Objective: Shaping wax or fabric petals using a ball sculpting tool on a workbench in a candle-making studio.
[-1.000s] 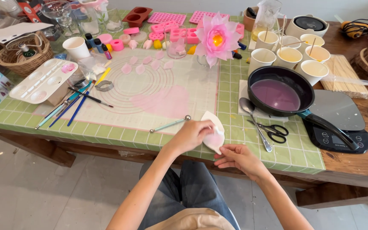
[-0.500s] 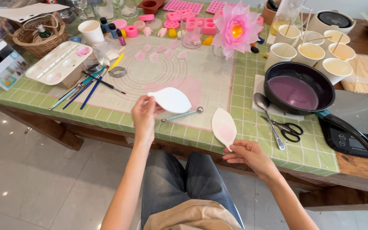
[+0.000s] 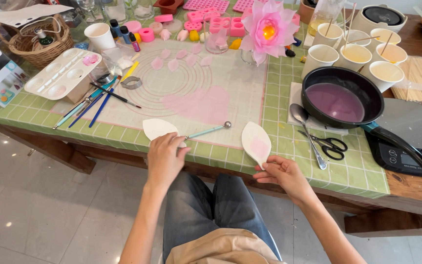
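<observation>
My left hand (image 3: 164, 159) grips the near end of a white petal-shaped piece (image 3: 156, 128) that lies flat at the front edge of the green tiled table (image 3: 352, 173). My right hand (image 3: 282, 173) pinches the pointed tip of a second white petal-shaped piece (image 3: 256, 141) with a pink patch, held just above the table edge. Between the two pieces lies a teal ball-tipped tool (image 3: 208, 130) on the translucent work mat (image 3: 186, 93), which has a pink heart-like smear and several small pink petals at its far side.
A black pan of purple liquid (image 3: 340, 100) sits right, with a spoon (image 3: 306, 132), scissors (image 3: 330, 146) and a digital scale (image 3: 406, 142). White cups (image 3: 355, 56), a pink flower (image 3: 268, 30), a white palette (image 3: 64, 73), brushes (image 3: 91, 105), a basket (image 3: 37, 41) and pink moulds stand farther back.
My two hands split apart, each with a petal piece. The left hand has brought its piece down flat onto the table edge; the right hand has moved its piece further right.
</observation>
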